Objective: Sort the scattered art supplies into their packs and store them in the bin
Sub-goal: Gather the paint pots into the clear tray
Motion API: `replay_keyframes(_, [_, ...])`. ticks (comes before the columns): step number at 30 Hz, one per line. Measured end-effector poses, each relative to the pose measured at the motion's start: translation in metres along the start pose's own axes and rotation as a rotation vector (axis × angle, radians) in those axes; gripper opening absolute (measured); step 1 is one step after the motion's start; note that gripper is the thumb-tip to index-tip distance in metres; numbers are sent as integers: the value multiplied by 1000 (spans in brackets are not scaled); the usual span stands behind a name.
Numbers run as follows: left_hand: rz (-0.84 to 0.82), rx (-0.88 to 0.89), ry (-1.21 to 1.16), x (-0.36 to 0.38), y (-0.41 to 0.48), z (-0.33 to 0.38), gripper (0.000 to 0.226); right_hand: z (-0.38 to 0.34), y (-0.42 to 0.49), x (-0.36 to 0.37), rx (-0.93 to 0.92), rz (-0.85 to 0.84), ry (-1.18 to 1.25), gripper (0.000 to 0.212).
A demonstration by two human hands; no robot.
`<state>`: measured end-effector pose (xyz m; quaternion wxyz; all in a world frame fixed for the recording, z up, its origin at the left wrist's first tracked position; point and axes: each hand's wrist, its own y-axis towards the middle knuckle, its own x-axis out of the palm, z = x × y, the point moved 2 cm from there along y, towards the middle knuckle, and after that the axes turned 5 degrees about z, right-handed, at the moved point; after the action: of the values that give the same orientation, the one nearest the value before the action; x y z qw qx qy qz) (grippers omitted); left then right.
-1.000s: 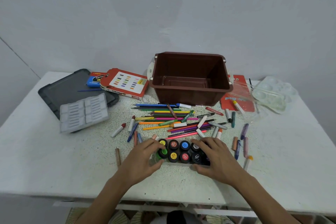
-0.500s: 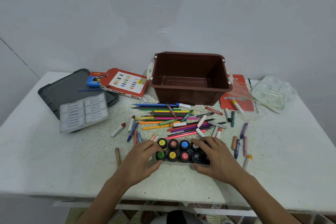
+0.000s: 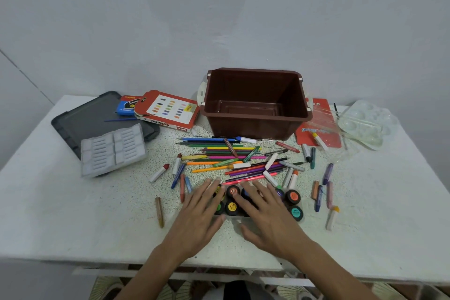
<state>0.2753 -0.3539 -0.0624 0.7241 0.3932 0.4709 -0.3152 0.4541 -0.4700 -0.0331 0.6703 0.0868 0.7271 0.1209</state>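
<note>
Flatly, left grip (image 3: 200, 217), right grip (image 3: 269, 214) atop pots (image 3: 232, 206).

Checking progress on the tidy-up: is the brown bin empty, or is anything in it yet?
Empty: the brown bin stands upright with no lid on, and its bare inner floor shows with nothing lying on it.

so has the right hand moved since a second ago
Yes. Judged against the brown bin, the right hand has slid left, over the middle of the paint pots, uncovering the orange pot and teal pot at the right end.
</note>
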Motion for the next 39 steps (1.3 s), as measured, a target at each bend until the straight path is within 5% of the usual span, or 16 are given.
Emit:
replay_keyframes(15, [-40, 9, 14, 4, 3, -4, 54, -14, -3, 19, -68, -13, -61, 60])
replay_keyframes(23, [87, -85, -181, -17, 32, -10, 32, -3, 26, 11, -46, 87, 119, 34])
replay_keyframes(39, [-82, -354, -278, -29, 59, 2, 33, 2, 54, 8, 273, -22, 392, 9])
